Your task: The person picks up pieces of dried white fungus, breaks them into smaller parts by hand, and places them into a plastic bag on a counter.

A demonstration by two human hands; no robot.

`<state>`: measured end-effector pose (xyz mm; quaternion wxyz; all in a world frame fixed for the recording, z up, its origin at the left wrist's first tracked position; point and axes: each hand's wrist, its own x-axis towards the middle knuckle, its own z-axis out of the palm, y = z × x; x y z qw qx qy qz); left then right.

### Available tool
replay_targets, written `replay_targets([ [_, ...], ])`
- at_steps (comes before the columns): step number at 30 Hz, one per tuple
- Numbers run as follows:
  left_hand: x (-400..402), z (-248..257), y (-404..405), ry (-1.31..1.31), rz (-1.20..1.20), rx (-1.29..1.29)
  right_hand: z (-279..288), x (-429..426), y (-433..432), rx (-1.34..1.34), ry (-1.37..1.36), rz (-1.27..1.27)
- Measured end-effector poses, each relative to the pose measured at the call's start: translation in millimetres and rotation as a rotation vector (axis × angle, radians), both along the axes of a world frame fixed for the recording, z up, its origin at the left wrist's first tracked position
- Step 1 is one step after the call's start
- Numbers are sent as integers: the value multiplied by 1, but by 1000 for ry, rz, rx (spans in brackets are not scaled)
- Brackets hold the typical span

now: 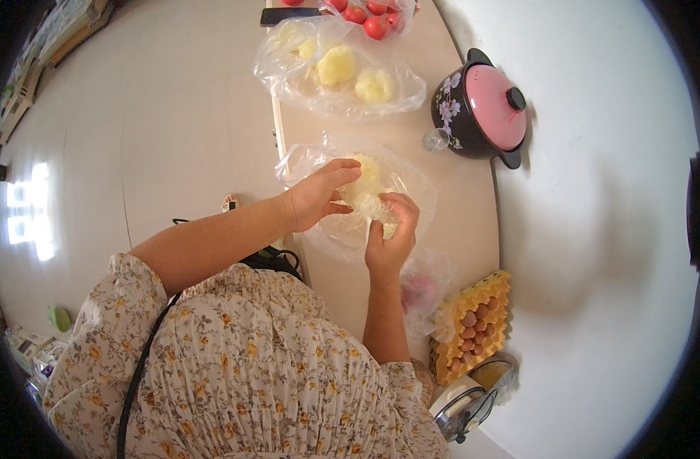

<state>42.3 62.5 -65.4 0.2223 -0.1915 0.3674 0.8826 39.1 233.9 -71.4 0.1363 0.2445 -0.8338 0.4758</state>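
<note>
A clear plastic bag (410, 166) lies spread on the table, with pale yellow, fluffy yarn-like bundles (366, 167) on it. My left hand (321, 192) reaches over the bag from the left, fingers apart, at the near side of the bundles. My right hand (395, 229) is at the other side, its thumb and fingers pinching a whitish bundle of fine strands (370, 203). Loose strands trail beneath the hands. Farther up, another clear bag (404, 94) holds several yellow fluffy balls (335, 66). Whether my left fingers touch the strands is hard to tell.
A black pot with a pink lid (496, 109) stands by the wall, a small clear glass (436, 139) beside it. Bagged red tomatoes (376, 26) and a dark phone (290, 16) lie at the far end. To the right are a pinkish bag (422, 290) and an egg tray (442, 367).
</note>
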Motion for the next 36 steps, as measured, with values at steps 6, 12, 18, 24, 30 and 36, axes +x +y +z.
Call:
replay_targets([
  [6,1,-5,-4,74,-33,156,-6,-2,1,48,217,-18],
  [12,1,-9,-4,148,44,137,-7,-1,4,11,59,-29],
  [18,2,-8,-2,164,78,102,-6,5,2,-870,-559,8],
  [24,2,-9,-5,190,33,124,2,-6,-4,-796,-764,36],
  [30,0,-12,-9,182,21,206,5,-7,-1,-911,-829,75],
  [36,1,-14,-4,167,-24,-173,20,-6,-1,-515,-523,-136],
])
